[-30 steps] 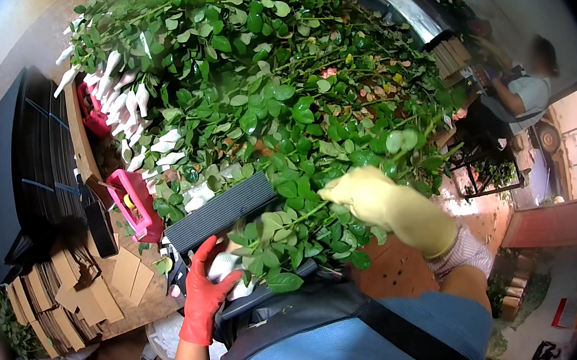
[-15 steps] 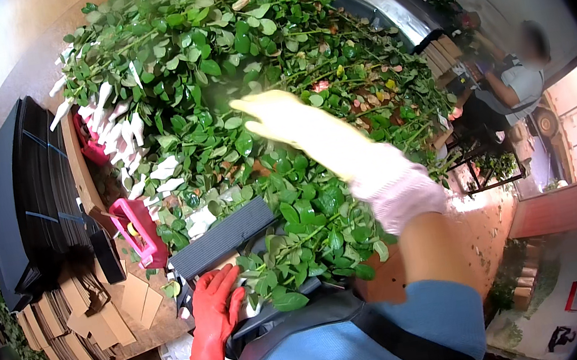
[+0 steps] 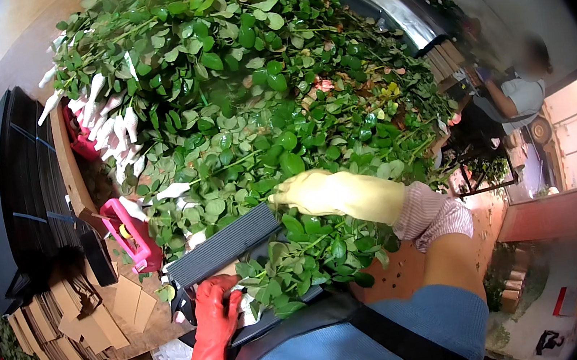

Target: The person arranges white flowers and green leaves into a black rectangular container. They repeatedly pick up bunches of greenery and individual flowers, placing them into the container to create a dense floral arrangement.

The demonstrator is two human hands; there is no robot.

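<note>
My left hand (image 3: pixel 213 325), in a red rubber glove, is closed with bent fingers at the near edge of a dark corrugated cardboard wrap (image 3: pixel 224 245). What its fingertips grip is hidden. Over the wrap's right end is my right hand (image 3: pixel 327 195), in a pale yellow glove with a striped cuff. Its fingers are drawn together and point left; whatever they hold cannot be made out. Leafy rose stems (image 3: pixel 313 258) lie on the wrap between my hands. A big heap of leafy stems (image 3: pixel 223 123) spreads beyond, with white-sleeved flower heads (image 3: pixel 123 132) on its left.
A pink tape dispenser (image 3: pixel 134 237) stands left of the wrap. Dark cardboard sheets (image 3: pixel 13 194) are stacked farther left, above brown cardboard pieces (image 3: pixel 95 315). A shiny metallic roll (image 3: pixel 389 6) lies at the back right. Another person (image 3: pixel 521 95) works at the right.
My right hand has come back from over the heap toward me, down to the wrap's right end, and its fingers have drawn together. My left hand's fingers have curled more at the wrap's edge.
</note>
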